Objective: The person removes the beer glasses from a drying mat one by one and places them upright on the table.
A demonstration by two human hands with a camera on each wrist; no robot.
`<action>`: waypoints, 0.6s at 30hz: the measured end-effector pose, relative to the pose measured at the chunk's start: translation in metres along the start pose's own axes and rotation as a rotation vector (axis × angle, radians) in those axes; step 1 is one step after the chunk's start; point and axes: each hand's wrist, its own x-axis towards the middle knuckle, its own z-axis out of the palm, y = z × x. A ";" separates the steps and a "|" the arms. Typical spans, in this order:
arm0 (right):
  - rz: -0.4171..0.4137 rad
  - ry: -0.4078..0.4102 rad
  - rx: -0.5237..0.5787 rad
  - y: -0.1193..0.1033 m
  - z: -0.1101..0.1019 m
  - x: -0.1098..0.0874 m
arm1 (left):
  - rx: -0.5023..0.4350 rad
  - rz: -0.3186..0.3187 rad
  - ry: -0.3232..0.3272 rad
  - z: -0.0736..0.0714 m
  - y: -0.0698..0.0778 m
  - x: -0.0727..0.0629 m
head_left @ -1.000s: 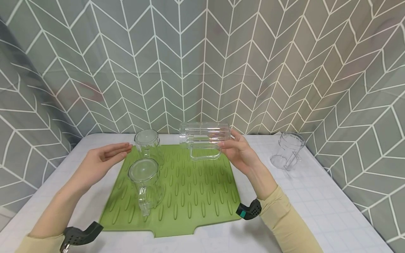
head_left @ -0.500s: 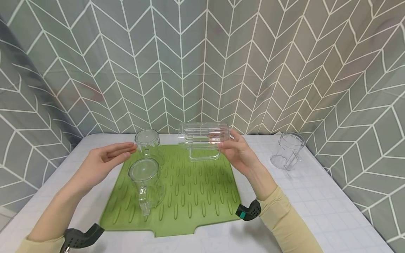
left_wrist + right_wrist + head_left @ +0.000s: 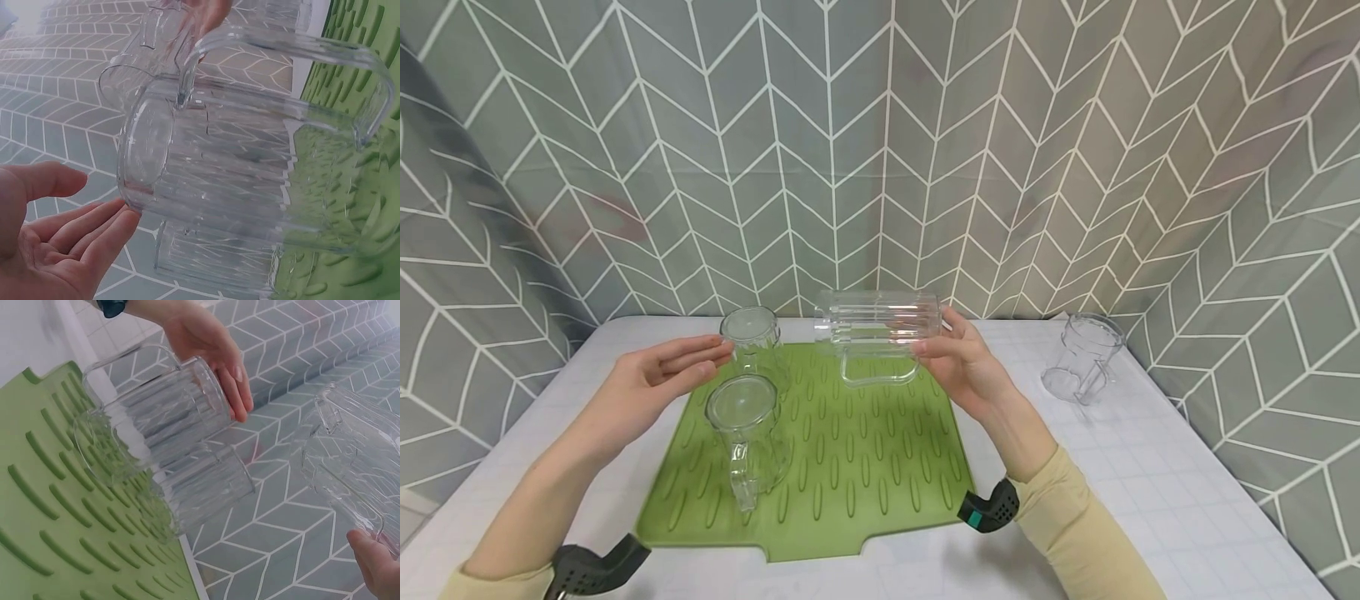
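My right hand (image 3: 966, 362) grips a clear ribbed glass mug (image 3: 880, 325) by one end. That mug lies sideways in the air over the back of the green mat (image 3: 842, 508), its handle hanging down. At the mat's left side stand two similar mugs, bottoms up: a front mug (image 3: 756, 446) with its handle toward me, and a back mug (image 3: 751, 327). My left hand (image 3: 655, 379) reaches in from the left with fingers straight, its fingertips overlapping the back mug in the head view. In the left wrist view, the left hand (image 3: 72, 244) holds nothing.
Another clear mug (image 3: 1084, 358) stands upright on the white tabletop (image 3: 1150, 467) at the right. A grey patterned curtain (image 3: 880, 167) rises right behind the table and along both sides. The mat has raised oval ridges and a front tab.
My left hand has moved a little to the right, closer over the back mug. The mug in my right hand has shifted slightly left; the standing mugs have stayed put.
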 end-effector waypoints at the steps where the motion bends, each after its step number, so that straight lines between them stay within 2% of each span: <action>1: -0.003 -0.003 0.003 0.000 0.001 0.000 | -0.007 -0.001 -0.004 0.001 0.001 0.000; 10: -0.015 -0.040 -0.016 0.002 0.010 -0.004 | -0.048 0.013 -0.038 0.008 0.008 0.000; 15: -0.018 -0.045 -0.025 0.002 0.013 -0.005 | -0.050 0.052 -0.056 0.010 0.010 -0.001; 18: -0.014 -0.043 -0.026 0.002 0.014 -0.005 | -0.051 0.046 -0.054 0.012 0.012 -0.001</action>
